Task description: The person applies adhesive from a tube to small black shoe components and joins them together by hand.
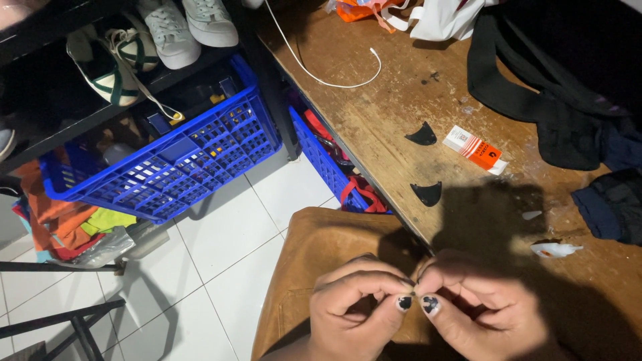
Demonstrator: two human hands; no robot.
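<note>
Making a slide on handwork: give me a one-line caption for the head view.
Both hands, left hand and right hand, pinch something tiny together beside a wooden table with two black pieces.

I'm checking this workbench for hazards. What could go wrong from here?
The white glue tube lies near the hands with its cap off; it could leak or stick to skin. The left hand and right hand pinch something tiny in shadow; it could drop unseen. The black pieces sit by the table edge and might slide off.
</note>
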